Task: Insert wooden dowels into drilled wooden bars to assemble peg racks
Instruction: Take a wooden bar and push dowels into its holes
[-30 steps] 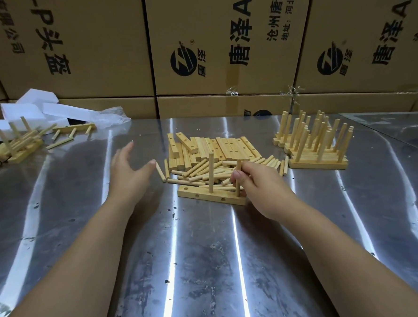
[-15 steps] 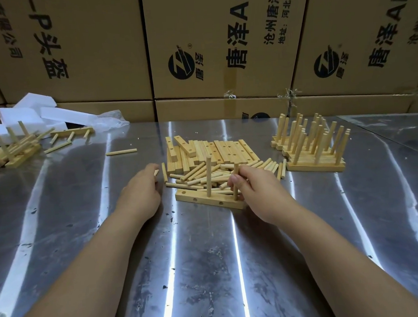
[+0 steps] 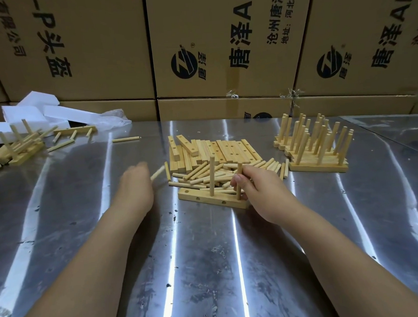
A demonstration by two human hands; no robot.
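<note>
On the table (image 3: 209, 256), a bar (image 3: 200, 198) bearing two upright dowels (image 3: 212, 175) lies before loose dowels (image 3: 201, 174); stacked bars (image 3: 229, 149) behind those; finished racks (image 3: 318, 167) right; cartons (image 3: 112, 41) behind everything.

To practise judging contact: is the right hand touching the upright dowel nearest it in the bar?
Touching. The head view shows the right hand pinching that dowel, which stands in the bar.

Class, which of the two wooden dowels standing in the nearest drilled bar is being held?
The right dowel, pinched by the right hand; the left dowel stands free.
</note>
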